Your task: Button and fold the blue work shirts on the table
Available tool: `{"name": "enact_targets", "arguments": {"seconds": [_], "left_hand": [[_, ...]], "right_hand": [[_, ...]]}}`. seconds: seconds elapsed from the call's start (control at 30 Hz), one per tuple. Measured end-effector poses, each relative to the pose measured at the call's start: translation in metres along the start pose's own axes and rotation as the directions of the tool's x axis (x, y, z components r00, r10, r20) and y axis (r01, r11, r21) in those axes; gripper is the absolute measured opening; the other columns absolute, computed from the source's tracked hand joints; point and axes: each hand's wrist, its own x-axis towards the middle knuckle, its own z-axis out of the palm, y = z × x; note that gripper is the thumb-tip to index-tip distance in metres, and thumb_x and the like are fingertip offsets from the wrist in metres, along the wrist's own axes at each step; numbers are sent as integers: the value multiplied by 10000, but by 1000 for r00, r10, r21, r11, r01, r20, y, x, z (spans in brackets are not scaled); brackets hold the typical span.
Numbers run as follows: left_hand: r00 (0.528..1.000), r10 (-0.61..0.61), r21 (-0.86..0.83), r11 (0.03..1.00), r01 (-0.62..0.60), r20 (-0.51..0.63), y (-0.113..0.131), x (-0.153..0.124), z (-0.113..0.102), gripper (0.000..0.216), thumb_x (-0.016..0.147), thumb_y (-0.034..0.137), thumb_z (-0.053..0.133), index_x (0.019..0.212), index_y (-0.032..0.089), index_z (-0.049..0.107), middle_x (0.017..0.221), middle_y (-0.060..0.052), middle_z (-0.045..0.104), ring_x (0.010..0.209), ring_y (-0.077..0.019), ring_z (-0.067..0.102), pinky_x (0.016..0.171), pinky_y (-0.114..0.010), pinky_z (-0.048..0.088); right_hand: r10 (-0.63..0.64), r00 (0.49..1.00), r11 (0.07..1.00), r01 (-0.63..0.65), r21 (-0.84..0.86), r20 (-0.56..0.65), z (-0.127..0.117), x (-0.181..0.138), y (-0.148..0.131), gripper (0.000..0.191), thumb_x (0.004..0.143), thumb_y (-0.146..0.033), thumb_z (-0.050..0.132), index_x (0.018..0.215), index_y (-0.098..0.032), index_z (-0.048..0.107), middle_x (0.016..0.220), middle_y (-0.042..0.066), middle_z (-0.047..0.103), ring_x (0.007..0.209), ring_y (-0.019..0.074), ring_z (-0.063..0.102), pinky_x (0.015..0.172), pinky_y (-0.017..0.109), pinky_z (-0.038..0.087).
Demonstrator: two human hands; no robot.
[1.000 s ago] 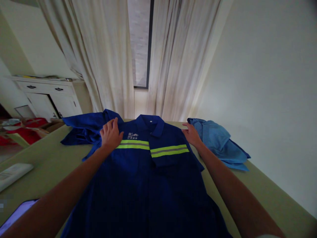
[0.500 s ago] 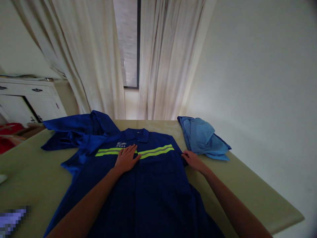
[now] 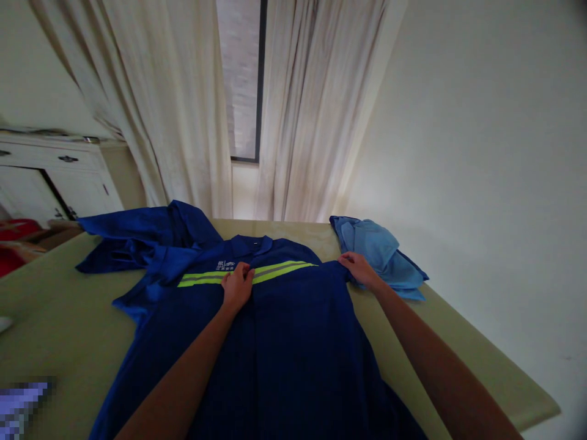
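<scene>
A dark blue work shirt (image 3: pixel 293 342) with a yellow-green reflective stripe lies front side up, its collar at the far end. My left hand (image 3: pixel 237 286) is closed at the middle of the chest, fingers bunched on the front placket beside the white printed logo. Out at the right shoulder and sleeve edge, my right hand (image 3: pixel 360 269) pinches the cloth and holds it slightly raised. Under the lifted part, the right end of the stripe is partly covered.
Another blue garment (image 3: pixel 132 229) is heaped at the far left, touching the shirt. A folded light blue garment (image 3: pixel 373 244) lies at the back right. All rest on a pale table (image 3: pixel 59 330). Curtains (image 3: pixel 174 104), a white cabinet (image 3: pixel 82 177) and a wall stand beyond.
My left hand has gone from lying flat on the chest to bunched fingers on the placket. My right hand has raised the sleeve edge, moving slightly away from me and folding cloth over the stripe's end.
</scene>
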Motion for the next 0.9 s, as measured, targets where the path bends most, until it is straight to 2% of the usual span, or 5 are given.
{"name": "enact_targets", "arguments": {"seconds": [0.23, 0.37, 0.6, 0.73, 0.9], "left_hand": [[996, -16, -108, 994, 7, -83, -6, 3, -1, 359, 1005, 291, 467, 1350, 197, 499, 1007, -71, 783, 977, -271, 741, 897, -382, 507], [999, 44, 22, 999, -44, -20, -3, 1, -3, 276, 985, 262, 450, 1166, 255, 659, 999, -51, 776, 977, -271, 735, 907, -383, 506], [999, 44, 21, 999, -44, -15, -6, -1, -4, 321, 959, 248, 465, 1183, 238, 694, 1055, -67, 776, 1022, -268, 723, 918, -374, 523], [997, 75, 10, 997, -75, -4, -8, 0, -3, 315, 977, 256, 464, 1199, 233, 686, 1077, -63, 781, 1028, -254, 720, 923, -363, 520], [995, 94, 59, 994, -95, 23, -2, -2, -5, 298, 983, 253, 449, 1102, 258, 722, 1087, -43, 791, 1045, -261, 710, 993, -397, 483]], "right_hand": [[150, 950, 853, -265, 451, 274, 25, -51, 2, 675, 986, -742, 297, 1184, -219, 675, 1146, 143, 740, 1014, 271, 719, 837, 403, 603], [49, 970, 801, -180, 571, 236, 34, -65, -6, 572, 878, -518, 590, 1394, -271, 574, 1245, 103, 723, 1078, 277, 719, 940, 425, 587], [-104, 984, 977, 74, 201, 144, 62, -41, -30, 483, 789, -253, 662, 1270, -245, 698, 1134, 75, 769, 1146, 307, 687, 1058, 470, 523], [-210, 975, 970, 199, -139, -73, 7, -7, -46, 501, 697, -98, 537, 1132, -210, 759, 1273, 92, 726, 1323, 334, 579, 1206, 497, 377], [-376, 887, 907, 294, -301, -267, -42, 6, -29, 840, 673, -103, 505, 1510, -176, 518, 1571, 94, 504, 1410, 323, 491, 1235, 490, 352]]}}
